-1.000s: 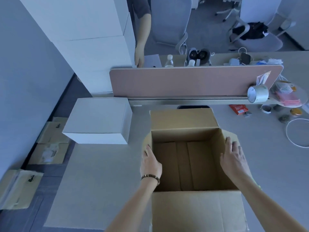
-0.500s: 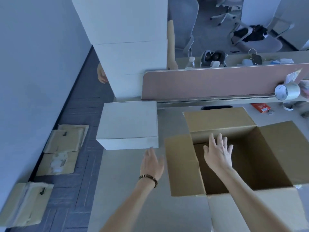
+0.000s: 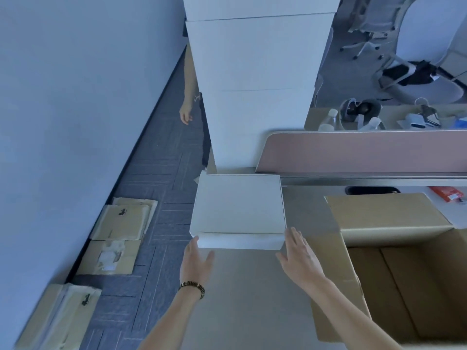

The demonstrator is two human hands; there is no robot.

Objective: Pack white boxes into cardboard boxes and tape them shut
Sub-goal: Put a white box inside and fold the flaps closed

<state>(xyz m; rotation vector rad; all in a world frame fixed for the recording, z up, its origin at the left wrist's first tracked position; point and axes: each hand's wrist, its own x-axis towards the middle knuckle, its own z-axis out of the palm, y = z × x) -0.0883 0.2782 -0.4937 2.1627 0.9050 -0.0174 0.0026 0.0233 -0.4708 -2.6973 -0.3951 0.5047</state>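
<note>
A white box [image 3: 238,205] lies on the grey table [image 3: 247,286] at its left edge. My left hand [image 3: 197,261] reaches its near left corner with straight fingers, fingertips at the box's front face. My right hand [image 3: 299,256] is stretched out flat at the near right corner, fingertips by the box's edge. Neither hand holds anything. An open cardboard box [image 3: 404,269] stands to the right with its flaps spread, and its inside shows only bare cardboard.
A tall stack of white boxes [image 3: 255,79] rises behind the table's left end. Flattened cardboard [image 3: 118,236] lies on the floor at left. Another person's hand [image 3: 185,114] hangs beside the stack. A pink divider [image 3: 366,152] closes the table's far side.
Both hands left the cardboard box and moved left to the white box's near corners. The view swung left with them.
</note>
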